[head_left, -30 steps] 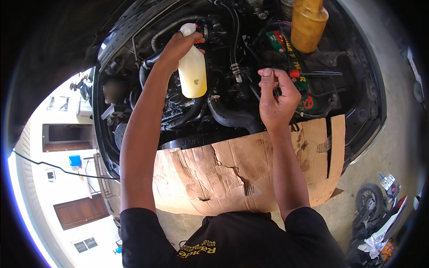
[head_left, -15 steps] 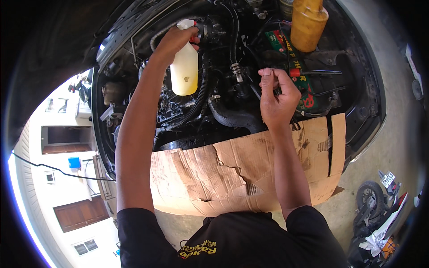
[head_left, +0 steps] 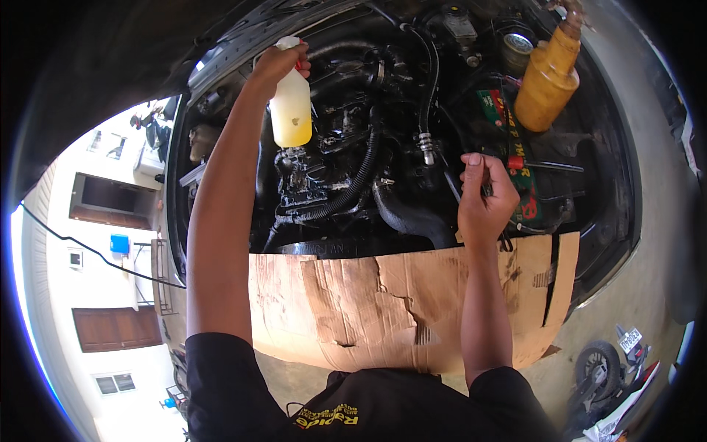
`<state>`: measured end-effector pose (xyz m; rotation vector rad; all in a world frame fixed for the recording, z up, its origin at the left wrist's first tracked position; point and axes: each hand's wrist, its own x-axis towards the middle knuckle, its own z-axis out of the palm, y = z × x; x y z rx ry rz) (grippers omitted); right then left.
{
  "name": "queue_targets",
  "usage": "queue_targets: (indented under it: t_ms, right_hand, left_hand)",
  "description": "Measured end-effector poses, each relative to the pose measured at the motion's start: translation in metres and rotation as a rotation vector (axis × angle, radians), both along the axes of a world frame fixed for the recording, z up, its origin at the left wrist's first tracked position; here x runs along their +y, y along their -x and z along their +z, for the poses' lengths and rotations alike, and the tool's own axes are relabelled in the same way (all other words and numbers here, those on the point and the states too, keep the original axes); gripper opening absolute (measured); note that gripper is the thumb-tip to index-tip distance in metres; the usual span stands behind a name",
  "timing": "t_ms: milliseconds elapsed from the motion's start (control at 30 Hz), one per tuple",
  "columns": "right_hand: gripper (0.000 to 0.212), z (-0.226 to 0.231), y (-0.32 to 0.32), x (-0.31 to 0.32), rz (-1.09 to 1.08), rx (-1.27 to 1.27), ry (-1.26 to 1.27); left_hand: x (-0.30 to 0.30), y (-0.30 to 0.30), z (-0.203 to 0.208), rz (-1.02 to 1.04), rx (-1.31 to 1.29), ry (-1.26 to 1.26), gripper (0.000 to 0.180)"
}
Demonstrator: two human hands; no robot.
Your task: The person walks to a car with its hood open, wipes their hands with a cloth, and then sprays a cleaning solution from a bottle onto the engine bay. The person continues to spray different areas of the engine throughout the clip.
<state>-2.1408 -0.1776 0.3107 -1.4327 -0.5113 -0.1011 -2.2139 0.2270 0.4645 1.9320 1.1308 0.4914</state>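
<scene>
**Open engine bay, spray bottle in my left hand**

A white building (head_left: 55, 295) with a brown door (head_left: 118, 329) stands at the left of the frame, and a motorcycle (head_left: 598, 370) is parked on the concrete floor (head_left: 567, 342) at the lower right. Across the middle spreads the dark engine bay (head_left: 600, 188), a creased, stained cardboard sheet (head_left: 353, 302) lying along its near edge.

My left hand (head_left: 283, 65), at the upper left of centre, is wrapped around the head of the spray bottle (head_left: 292, 114) — a firm hold, fingers by the red trigger (head_left: 298, 65). The bottle is translucent white, roughly upright in the picture, with yellow liquid showing toward its base. It is over the black engine (head_left: 302, 177); I cannot tell whether its base touches anything there.

My right hand (head_left: 489, 197) is right of centre, thumb up and fingers curled in — a narrow grip, though I cannot tell whether anything is pinched in it. Just beside it sits the battery (head_left: 529, 193) with its green label. A grimy yellow bottle (head_left: 545, 99) stands at the upper right, and a thick black hose (head_left: 410, 219) bends through the centre.
</scene>
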Motion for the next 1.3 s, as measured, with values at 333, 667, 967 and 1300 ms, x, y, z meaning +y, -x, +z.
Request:
queue_targets:
  t_ms: [333,667,967,1300]
  right_hand:
    - [0.025,-0.002,0.006,0.004,0.017,-0.036,0.049]
    - [0.024,-0.007,0.006,0.002,0.007,-0.100,0.125]
    - [0.023,-0.005,0.007,0.001,0.016,-0.102,0.136]
    - [0.023,-0.003,0.008,0.001,0.020,-0.080,0.108]
  left_hand:
    - [0.052,0.002,-0.009,-0.024,0.067,-0.085,0.036]
    - [0.074,-0.011,0.005,-0.136,0.335,-0.304,0.054]
    - [0.055,-0.041,0.003,-0.229,0.339,-0.378,0.057]
    - [0.059,-0.044,-0.001,-0.150,0.315,-0.403,0.059]
